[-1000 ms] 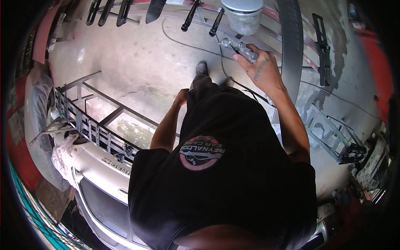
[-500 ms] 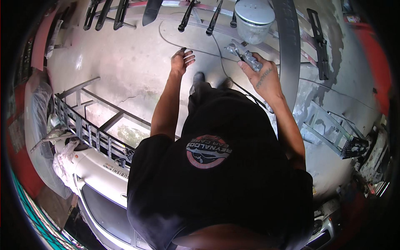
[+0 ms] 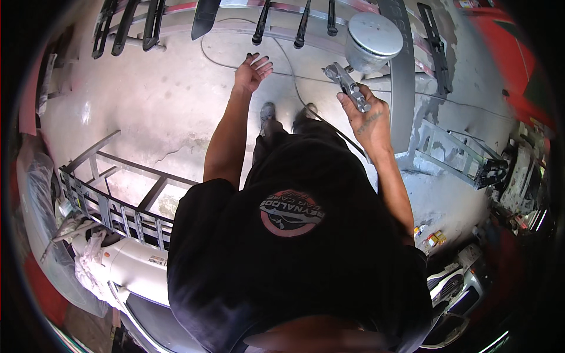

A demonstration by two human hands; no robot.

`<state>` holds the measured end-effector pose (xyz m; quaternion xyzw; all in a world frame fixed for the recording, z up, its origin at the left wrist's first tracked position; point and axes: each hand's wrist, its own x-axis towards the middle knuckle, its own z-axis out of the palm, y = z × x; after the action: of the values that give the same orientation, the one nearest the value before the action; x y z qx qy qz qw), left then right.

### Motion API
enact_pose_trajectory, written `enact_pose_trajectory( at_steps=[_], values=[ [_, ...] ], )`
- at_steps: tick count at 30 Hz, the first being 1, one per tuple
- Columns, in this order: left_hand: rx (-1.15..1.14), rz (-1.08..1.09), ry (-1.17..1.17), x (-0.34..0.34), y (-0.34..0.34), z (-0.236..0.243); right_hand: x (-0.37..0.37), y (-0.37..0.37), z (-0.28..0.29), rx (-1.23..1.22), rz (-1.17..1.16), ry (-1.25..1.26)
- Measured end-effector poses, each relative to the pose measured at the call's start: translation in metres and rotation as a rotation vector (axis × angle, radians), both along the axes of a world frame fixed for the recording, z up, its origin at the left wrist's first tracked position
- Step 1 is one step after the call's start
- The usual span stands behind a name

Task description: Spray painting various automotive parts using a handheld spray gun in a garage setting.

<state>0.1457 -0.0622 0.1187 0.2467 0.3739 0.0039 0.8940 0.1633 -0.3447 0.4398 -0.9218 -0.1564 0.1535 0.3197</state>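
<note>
In my right hand (image 3: 372, 122) is a silver spray gun (image 3: 352, 89), held with the fingers closed round its body. A round metal paint cup (image 3: 374, 42) with a lid sits at the far end of the gun. From below the hand a dark air hose (image 3: 332, 119) runs toward my feet and on across the floor. My left hand (image 3: 253, 73) is raised at the left with its fingers spread and nothing in it. Nearest to it, a little beyond, hangs a slim black part (image 3: 261, 25).
Several black trim parts (image 3: 303, 26) line a rack along the far side. A long dark grey panel (image 3: 401, 82) lies right of the cup. Metal frames stand at left (image 3: 156, 194) and right (image 3: 465, 154). Behind on the left is a white vehicle (image 3: 132, 262), near plastic sheeting (image 3: 44, 194).
The view and my body have shifted, and my feet stand differently. My left hand's fingers have spread more. The spray gun stays in my right hand, with its cup nearer the grey panel.
</note>
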Motion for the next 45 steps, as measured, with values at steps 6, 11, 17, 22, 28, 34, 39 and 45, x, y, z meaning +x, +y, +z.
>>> enact_pose_trajectory(
  at_steps=[6, 11, 17, 22, 28, 34, 39, 45],
  values=[
    [0.137, -0.401, 0.295, -0.101, -0.028, -0.063, -0.023, 0.013, 0.002, 0.011, -0.109, -0.191],
    [0.286, -0.675, 0.453, -0.206, -0.048, -0.135, -0.031, 0.008, 0.001, -0.031, -0.098, -0.104],
    [0.631, -0.944, 0.370, -0.255, -0.040, -0.133, -0.028, -0.010, -0.002, 0.057, -0.020, 0.026],
    [0.562, -0.810, 0.586, -0.220, -0.041, -0.082, 0.003, -0.025, -0.010, 0.077, -0.068, -0.050],
    [0.620, -0.616, 0.423, -0.199, -0.092, -0.064, 0.030, -0.053, -0.014, 0.167, -0.097, -0.112],
    [1.221, -0.895, 0.257, -0.199, -0.131, -0.067, 0.060, -0.076, -0.017, 0.085, 0.112, 0.102],
    [0.923, -0.739, 0.299, -0.205, -0.140, -0.043, 0.095, -0.055, -0.027, 0.201, 0.021, -0.053],
    [0.773, -0.657, 0.325, -0.236, -0.152, -0.039, 0.107, -0.076, -0.026, 0.205, 0.012, -0.025]
  ],
)
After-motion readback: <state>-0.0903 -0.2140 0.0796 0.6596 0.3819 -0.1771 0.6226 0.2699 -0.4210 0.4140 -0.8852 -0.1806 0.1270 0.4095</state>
